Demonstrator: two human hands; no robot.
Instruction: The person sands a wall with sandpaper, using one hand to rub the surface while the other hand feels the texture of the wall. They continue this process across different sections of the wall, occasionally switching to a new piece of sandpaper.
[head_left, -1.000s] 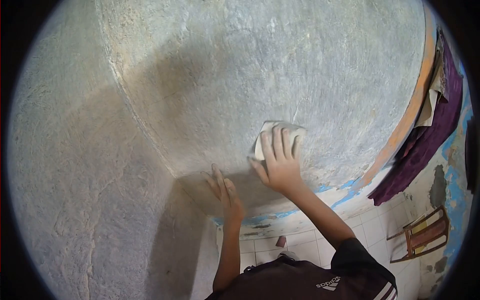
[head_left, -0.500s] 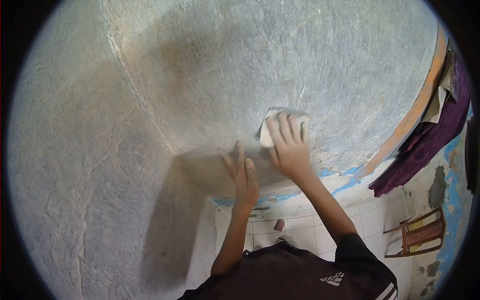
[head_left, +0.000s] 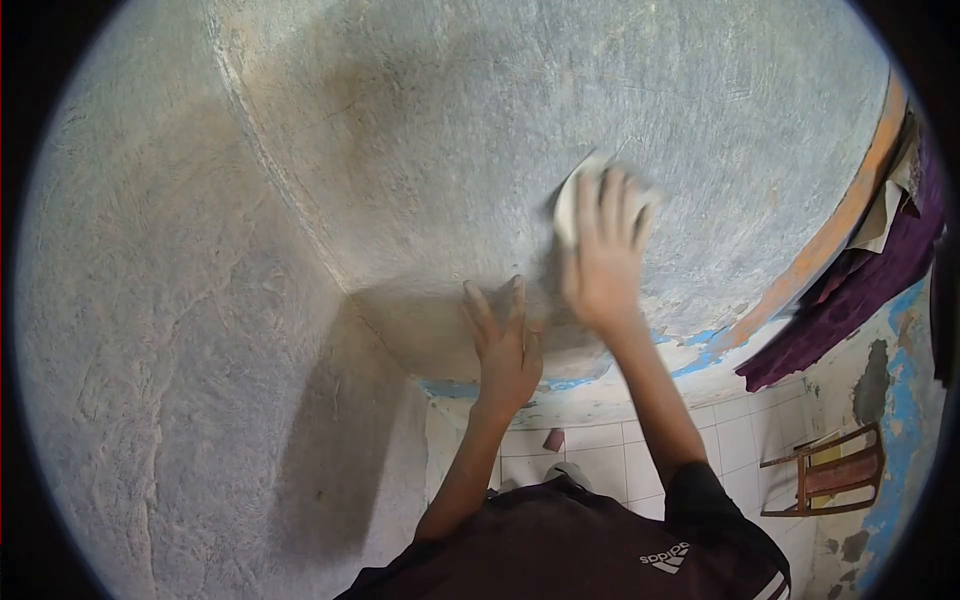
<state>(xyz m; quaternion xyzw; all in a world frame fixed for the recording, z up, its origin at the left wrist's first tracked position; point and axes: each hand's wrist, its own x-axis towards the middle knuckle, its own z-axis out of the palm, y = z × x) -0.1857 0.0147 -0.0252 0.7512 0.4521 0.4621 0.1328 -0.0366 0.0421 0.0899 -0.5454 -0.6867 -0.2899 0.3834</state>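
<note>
My right hand (head_left: 608, 270) presses a pale folded sheet of sandpaper (head_left: 568, 205) against the rough grey plastered wall (head_left: 480, 130). Its fingers lie over the sheet and are blurred by motion; the sheet's underside is hidden. Lower and to the left, my left hand (head_left: 508, 360) is open, fingers apart and pointing up. The fingertips appear to rest on the same wall, with nothing held.
A second grey wall (head_left: 220, 400) meets this one in a corner at left. Purple cloth (head_left: 850, 310) hangs at right beside an orange-edged border (head_left: 850, 200). Below are a wooden chair (head_left: 835, 475), white floor tiles (head_left: 600, 470) and a small reddish piece (head_left: 554, 439).
My right hand has slid up and slightly right along the wall with the sandpaper. My left hand has shifted a little to the right.
</note>
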